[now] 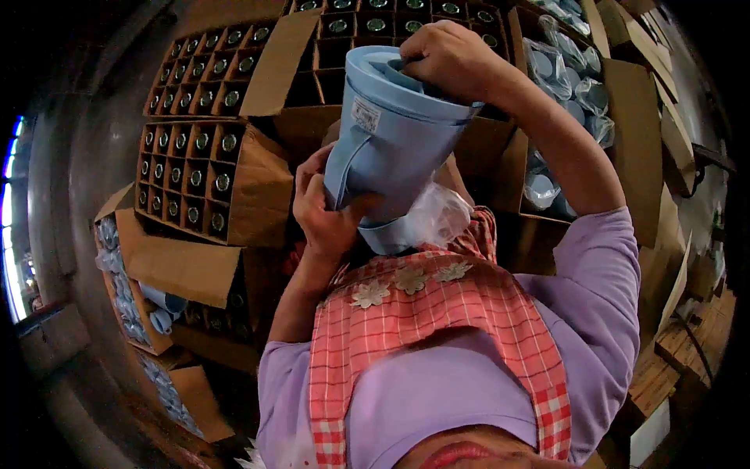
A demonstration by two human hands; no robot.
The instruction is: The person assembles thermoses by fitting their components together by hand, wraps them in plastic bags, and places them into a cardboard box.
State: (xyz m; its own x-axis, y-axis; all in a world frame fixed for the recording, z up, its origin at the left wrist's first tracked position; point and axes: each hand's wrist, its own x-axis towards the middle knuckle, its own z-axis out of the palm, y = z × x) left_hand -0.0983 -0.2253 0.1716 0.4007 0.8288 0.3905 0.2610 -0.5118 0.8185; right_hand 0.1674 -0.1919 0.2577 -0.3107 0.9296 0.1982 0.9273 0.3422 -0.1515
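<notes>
A light blue plastic pitcher (406, 156) with a white label tilts in front of my chest. My left hand (332, 215) wraps round its handle side, thumb against the body. At the top, my right hand (453, 55) is closed with curled fingers on the pitcher's blue lid (373, 64); its fingertips are partly hidden inside the rim. Below the pitcher, at my lap, lie a crumpled clear plastic bag (441, 215) and another light blue piece (387, 236), mostly covered.
Divided cartons (234, 180) with round-topped items in their cells stand ahead and to the left. On the right, an open carton (516, 176) holds several bagged blue items (566, 102). More cartons of bagged blue pieces (117, 266) sit at the lower left. Wooden boards (695, 340) lie far right.
</notes>
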